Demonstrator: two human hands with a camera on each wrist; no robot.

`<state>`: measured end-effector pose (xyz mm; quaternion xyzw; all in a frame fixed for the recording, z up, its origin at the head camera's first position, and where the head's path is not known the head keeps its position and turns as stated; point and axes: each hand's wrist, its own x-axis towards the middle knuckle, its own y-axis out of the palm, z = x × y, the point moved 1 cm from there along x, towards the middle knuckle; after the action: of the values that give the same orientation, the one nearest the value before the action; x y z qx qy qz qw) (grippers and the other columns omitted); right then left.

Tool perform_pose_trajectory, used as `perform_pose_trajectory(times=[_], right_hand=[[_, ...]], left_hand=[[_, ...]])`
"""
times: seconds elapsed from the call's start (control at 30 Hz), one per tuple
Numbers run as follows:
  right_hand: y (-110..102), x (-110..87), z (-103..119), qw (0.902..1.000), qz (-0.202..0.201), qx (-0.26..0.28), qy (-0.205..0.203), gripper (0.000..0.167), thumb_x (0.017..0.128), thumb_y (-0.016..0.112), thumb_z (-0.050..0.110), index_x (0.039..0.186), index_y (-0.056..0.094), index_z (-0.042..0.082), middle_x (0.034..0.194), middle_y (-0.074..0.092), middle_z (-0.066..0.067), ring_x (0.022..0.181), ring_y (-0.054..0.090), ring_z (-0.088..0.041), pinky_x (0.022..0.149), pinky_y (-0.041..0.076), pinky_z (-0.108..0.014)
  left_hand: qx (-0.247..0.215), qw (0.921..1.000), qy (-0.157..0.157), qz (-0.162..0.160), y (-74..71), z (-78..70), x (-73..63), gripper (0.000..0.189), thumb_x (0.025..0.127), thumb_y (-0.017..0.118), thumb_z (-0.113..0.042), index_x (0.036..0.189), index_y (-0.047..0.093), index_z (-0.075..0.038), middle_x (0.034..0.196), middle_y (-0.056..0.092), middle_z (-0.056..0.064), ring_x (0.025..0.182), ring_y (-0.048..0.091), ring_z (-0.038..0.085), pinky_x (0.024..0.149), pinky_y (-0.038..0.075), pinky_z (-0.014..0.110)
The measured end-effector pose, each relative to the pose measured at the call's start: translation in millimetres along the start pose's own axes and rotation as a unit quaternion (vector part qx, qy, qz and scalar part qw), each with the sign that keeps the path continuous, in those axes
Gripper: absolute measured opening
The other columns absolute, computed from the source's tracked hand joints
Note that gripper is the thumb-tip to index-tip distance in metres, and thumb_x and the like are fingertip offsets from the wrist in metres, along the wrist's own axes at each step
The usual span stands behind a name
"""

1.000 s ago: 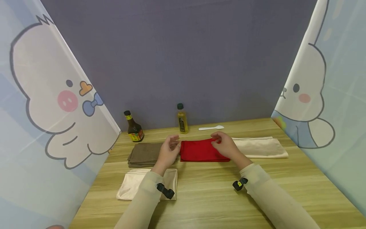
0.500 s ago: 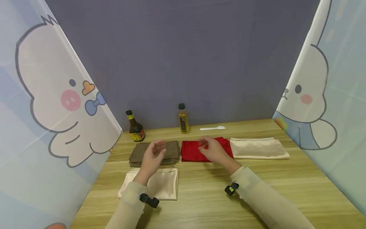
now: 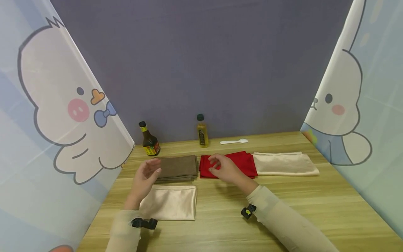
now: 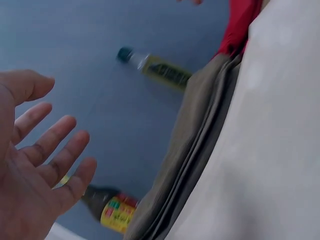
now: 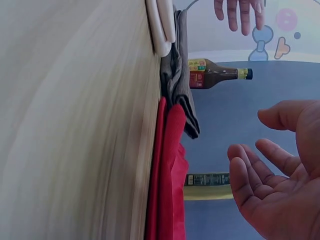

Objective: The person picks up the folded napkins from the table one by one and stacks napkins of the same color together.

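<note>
A folded red cloth lies in the middle of a row on the table. My right hand is over its left part, fingers loosely bent, holding nothing; the right wrist view shows this hand apart from the red cloth. To the left is a folded grey-brown cloth in several layers. My left hand, fingers spread and relaxed, hovers by its left end and hides part of it. In the left wrist view the palm holds nothing. Nearer me lies a folded cream satin cloth, partly behind the left forearm.
Another folded cream cloth adjoins the red one's right side. Along the back stand a dark sauce bottle and a yellow oil bottle, with a white spoon lying to their right. Printed panels flank the wooden table.
My left hand has moved left, from the red cloth's edge to the grey-brown cloth's far end. My right hand has drifted left across the red cloth, uncovering its right side.
</note>
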<state>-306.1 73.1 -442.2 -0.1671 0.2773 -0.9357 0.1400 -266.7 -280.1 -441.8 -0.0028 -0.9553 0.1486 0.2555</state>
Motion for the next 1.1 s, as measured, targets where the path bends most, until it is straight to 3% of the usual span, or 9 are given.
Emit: perform_pose_trajectory(times=[0.13,0.33,0.5,0.63,0.77,0.83,0.93,1.1], right_hand=[[5.5,-0.2,7.3,0.9997,0.019,0.009,-0.008,0.038,0.095,0.077,0.009,0.131,0.065,0.008,0.121,0.068,-0.009,0.102,0.066,-0.021,0.087,0.057,-0.038],[17.5,0.8,12.1,0.9988,0.044,0.017,-0.015,0.040,0.094,0.078,0.009,0.131,0.064,0.008,0.126,0.066,-0.015,0.106,0.065,-0.024,0.086,0.057,-0.037],[27.5,0.6,11.9,0.9973,0.066,0.014,-0.028,0.042,0.093,0.079,0.010,0.132,0.064,0.007,0.124,0.066,-0.013,0.104,0.066,-0.021,0.084,0.057,-0.033],[30.6,-2.9,14.9,0.9965,0.072,0.021,-0.036,0.043,0.092,0.080,0.008,0.131,0.063,0.002,0.124,0.066,-0.015,0.104,0.067,-0.027,0.083,0.057,-0.033],[33.0,-5.2,16.8,0.9958,0.079,0.032,-0.032,0.044,0.091,0.080,0.005,0.131,0.063,-0.001,0.125,0.065,-0.018,0.106,0.067,-0.033,0.083,0.057,-0.032],[34.4,-5.0,16.4,0.9955,0.083,0.033,-0.031,0.045,0.091,0.081,0.005,0.132,0.063,-0.001,0.125,0.064,-0.018,0.107,0.067,-0.033,0.084,0.058,-0.031],[36.5,-5.0,16.0,0.9947,0.094,0.030,-0.031,0.048,0.090,0.080,0.005,0.134,0.062,-0.002,0.126,0.064,-0.018,0.108,0.066,-0.031,0.086,0.058,-0.033],[40.6,-6.2,14.5,0.9922,0.115,0.031,-0.034,0.049,0.090,0.079,0.002,0.135,0.061,-0.004,0.128,0.062,-0.020,0.112,0.066,-0.031,0.092,0.058,-0.043]], left_hand=[[-0.004,0.9999,-0.007,-0.008,-17.1,5.1,-5.5,0.039,0.102,0.066,0.001,0.138,0.055,0.008,0.132,0.064,0.011,0.117,0.065,0.018,0.093,0.052,0.019],[0.009,0.9994,-0.033,0.002,-30.8,15.8,-13.8,0.038,0.101,0.068,-0.002,0.136,0.056,0.008,0.129,0.065,0.004,0.114,0.066,0.017,0.089,0.055,0.020],[0.036,0.9981,-0.048,0.012,-42.5,24.8,-20.6,0.037,0.102,0.068,-0.005,0.136,0.057,0.007,0.132,0.063,0.009,0.118,0.063,0.023,0.092,0.053,0.018],[0.050,0.9959,-0.071,0.024,-48.3,23.6,-23.2,0.040,0.104,0.068,-0.011,0.138,0.057,0.005,0.137,0.060,0.018,0.122,0.062,0.025,0.092,0.052,0.017],[0.061,0.9920,-0.104,0.035,-52.7,26.7,-23.9,0.044,0.104,0.068,-0.017,0.141,0.055,0.005,0.142,0.056,0.025,0.128,0.058,0.033,0.092,0.051,0.017],[0.071,0.9889,-0.125,0.037,-56.0,32.0,-23.3,0.047,0.104,0.069,-0.020,0.141,0.054,0.006,0.145,0.053,0.026,0.131,0.055,0.042,0.092,0.050,0.017],[0.091,0.9838,-0.150,0.036,-60.3,39.2,-23.0,0.050,0.104,0.070,-0.022,0.141,0.054,0.006,0.147,0.053,0.026,0.132,0.053,0.046,0.091,0.050,0.018],[0.138,0.9723,-0.182,0.048,-65.5,44.2,-27.5,0.055,0.103,0.071,-0.029,0.143,0.054,0.004,0.147,0.053,0.026,0.131,0.054,0.048,0.096,0.056,0.038]])
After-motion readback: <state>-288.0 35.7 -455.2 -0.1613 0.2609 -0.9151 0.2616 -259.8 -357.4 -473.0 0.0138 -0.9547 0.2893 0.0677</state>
